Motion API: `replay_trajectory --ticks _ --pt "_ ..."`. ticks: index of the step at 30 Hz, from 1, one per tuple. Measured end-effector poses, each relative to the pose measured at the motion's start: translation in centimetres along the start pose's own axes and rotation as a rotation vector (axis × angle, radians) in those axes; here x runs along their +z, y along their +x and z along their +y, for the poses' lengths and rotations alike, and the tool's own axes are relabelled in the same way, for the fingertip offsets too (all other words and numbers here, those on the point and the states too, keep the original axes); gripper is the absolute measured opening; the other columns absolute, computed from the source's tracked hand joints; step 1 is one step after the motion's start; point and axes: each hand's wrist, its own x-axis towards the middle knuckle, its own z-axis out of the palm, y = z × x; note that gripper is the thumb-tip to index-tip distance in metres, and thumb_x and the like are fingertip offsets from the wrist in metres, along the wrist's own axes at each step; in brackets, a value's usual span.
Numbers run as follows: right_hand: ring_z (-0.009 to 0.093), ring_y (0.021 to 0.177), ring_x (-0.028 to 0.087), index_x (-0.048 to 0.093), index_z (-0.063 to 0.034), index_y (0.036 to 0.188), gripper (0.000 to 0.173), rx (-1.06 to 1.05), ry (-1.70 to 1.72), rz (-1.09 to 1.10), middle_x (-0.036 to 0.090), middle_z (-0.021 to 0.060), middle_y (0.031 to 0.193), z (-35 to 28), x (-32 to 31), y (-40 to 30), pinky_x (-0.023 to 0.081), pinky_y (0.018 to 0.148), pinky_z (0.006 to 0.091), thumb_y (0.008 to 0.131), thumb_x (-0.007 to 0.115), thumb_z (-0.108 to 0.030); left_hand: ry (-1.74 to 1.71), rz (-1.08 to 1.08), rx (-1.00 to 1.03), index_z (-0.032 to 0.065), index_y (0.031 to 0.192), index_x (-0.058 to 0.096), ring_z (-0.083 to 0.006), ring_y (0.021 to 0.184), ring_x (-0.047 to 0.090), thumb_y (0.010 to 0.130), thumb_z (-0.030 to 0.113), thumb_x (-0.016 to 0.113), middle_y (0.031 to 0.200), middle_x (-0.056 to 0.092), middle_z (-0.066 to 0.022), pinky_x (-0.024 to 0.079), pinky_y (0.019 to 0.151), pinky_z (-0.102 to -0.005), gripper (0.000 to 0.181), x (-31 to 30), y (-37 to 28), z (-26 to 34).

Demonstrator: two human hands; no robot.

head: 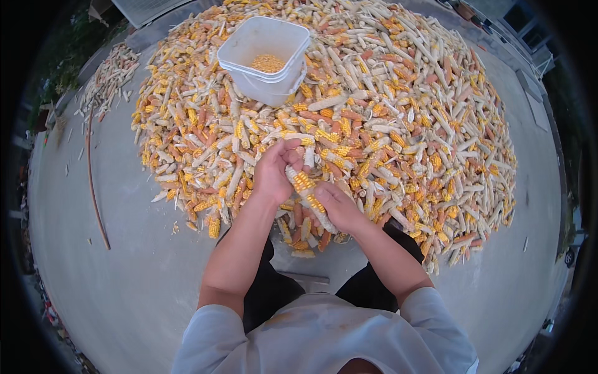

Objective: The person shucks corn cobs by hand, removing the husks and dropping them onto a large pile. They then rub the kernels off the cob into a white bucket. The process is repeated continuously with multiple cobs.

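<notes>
A corn cob (307, 192) with a few rows of yellow kernels left on it slants between my hands. My right hand (337, 205) grips its lower part, the thumb lying along the kernels. Half curled, my left hand (275, 170) touches the upper end of the cob; what its fingers enclose is hidden. Under and beyond both hands spreads a large pile of corn cobs (397, 140), some with yellow kernels, others bare, whitish or reddish. On the pile stands a white square plastic bucket (275, 86), with loose corn kernels (267, 63) at its bottom.
A long wooden stick (91, 187) lies on the concrete floor (140, 290) at the left. Behind it is a smaller heap of pale cobs (108, 77). A low wall (163, 23) runs behind the pile. Cobs also lie between my dark-trousered legs (268, 290).
</notes>
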Motion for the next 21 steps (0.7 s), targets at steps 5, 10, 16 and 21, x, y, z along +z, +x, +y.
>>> replay_trajectory --ticks 5,10,16,21 --pt "0.009 0.060 0.048 0.049 -0.0050 0.097 0.045 0.034 0.095 -0.009 0.055 0.0034 0.072 0.4 1.4 0.0 0.039 0.052 0.0224 0.097 0.023 -0.042 -0.007 0.163 0.107 0.0023 0.088 0.053 -0.0096 0.053 0.032 0.091 0.023 0.045 0.058 0.031 0.0036 0.038 0.052 -0.0287 0.023 0.0 1.2 -1.4" --pt "0.009 0.057 0.048 0.048 -0.0044 0.098 0.041 -0.062 0.073 -0.026 0.053 0.0035 0.068 0.4 1.4 0.3 0.039 0.051 0.0231 0.097 0.026 -0.038 0.056 0.213 0.188 0.0032 0.086 0.052 -0.0087 0.050 0.028 0.090 0.021 0.046 0.056 0.028 0.0041 0.033 0.049 -0.0266 0.019 0.7 1.2 -1.3" --pt "0.010 0.053 0.050 0.047 -0.0030 0.103 0.030 0.001 -0.126 0.155 0.056 0.0059 0.068 -1.1 2.1 0.7 0.043 0.049 0.0253 0.097 0.033 -0.029 0.041 0.222 0.192 0.0034 0.082 0.052 -0.0085 0.047 0.026 0.089 0.021 0.048 0.054 0.027 0.0042 0.032 0.048 -0.0266 0.019 0.0 0.9 -1.4" --pt "0.011 0.050 0.051 0.047 -0.0030 0.106 0.030 -0.180 -0.275 0.264 0.057 0.0065 0.065 1.2 1.8 1.7 0.044 0.052 0.0246 0.097 0.034 -0.029 0.075 0.220 0.203 0.0025 0.081 0.052 -0.0090 0.047 0.027 0.089 0.022 0.048 0.054 0.028 0.0037 0.033 0.046 -0.0274 0.022 0.2 0.9 -1.3"
